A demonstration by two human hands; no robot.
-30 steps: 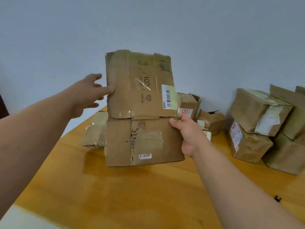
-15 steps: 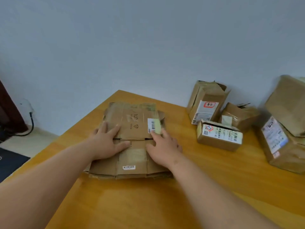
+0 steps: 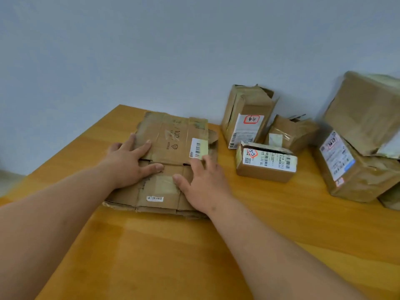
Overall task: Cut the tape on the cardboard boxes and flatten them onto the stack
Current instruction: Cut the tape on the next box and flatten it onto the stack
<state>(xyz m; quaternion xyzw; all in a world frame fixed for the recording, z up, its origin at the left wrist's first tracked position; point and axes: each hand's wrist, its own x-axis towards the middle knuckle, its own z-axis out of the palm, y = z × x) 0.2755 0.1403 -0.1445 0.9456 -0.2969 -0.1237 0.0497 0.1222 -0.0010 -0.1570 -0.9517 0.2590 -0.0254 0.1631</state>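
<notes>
From the head view I see both hands pressing flat, fingers spread, on the flattened brown cardboard box atop the stack: left hand, right hand. The small sealed brown box with white label lies to the right on the orange wooden surface, long axis sideways, nearer my right hand.

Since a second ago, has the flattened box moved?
Yes. The flattened box has come down from upright in the air to lie flat on the stack at the table's far-left corner.
</notes>
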